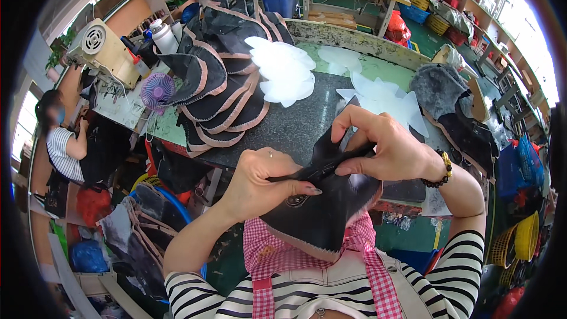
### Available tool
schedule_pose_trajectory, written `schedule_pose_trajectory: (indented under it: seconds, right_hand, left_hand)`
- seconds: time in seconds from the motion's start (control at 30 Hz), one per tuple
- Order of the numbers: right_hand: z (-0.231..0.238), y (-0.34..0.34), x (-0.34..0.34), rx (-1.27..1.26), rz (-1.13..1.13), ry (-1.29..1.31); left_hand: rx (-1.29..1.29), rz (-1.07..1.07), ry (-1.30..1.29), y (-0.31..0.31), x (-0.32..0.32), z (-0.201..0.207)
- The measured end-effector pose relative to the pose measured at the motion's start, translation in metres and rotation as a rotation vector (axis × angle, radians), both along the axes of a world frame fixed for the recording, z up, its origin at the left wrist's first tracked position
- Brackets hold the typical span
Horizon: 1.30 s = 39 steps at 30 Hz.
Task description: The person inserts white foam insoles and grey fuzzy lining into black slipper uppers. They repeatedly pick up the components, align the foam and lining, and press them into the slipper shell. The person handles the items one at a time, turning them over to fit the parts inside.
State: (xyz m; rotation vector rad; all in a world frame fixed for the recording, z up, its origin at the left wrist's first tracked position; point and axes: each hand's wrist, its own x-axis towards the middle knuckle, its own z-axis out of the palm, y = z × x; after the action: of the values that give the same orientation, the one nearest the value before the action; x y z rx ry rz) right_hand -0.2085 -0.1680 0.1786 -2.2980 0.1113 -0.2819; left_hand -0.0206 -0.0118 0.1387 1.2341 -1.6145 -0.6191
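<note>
Stack at far left: dark pieces [204,109] with pinkish edges, lying beyond the left hand, apart from it.
Left hand [254,183]: pinching the left part of the fold, thumb on the near side; it sits lower and nearer the body than the right hand.
White shapes [280,71]: piled on the far side of the hands, on the dark slab [289,124].
Black piece [319,215]: between both hands, above the slab's near edge; its gathered fold runs from near left to far right, while the broad part hangs toward the body, pale edge nearest.
Metal fitting [297,200]: on the piece, just below the left thumb.
Right hand [384,145]: pinching the fold's right part, farther out; the two thumbs are close but apart.
</note>
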Motion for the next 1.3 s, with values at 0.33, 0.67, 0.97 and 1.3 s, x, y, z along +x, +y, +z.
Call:
schedule_pose_trajectory:
  seconds: [0.33,0.67,0.97,1.3]
  right_hand:
    - [0.004,0.0,0.012,-0.094,0.004,-0.026]
    - [-0.027,-0.01,-0.012,-0.051,-0.144,-0.454]
    - [0.011,0.003,0.003,-0.457,0.13,-0.589]
    - [0.026,0.009,0.009,0.006,0.018,-0.233]
  left_hand:
    - [0.106,0.128,-0.164,0.007,-0.015,0.019]
    - [-0.018,0.151,-0.104,0.005,-0.006,0.006]
    - [0.063,0.145,-0.006,0.009,-0.002,0.015]
    - [0.068,0.094,-0.046,0.019,-0.003,0.016]
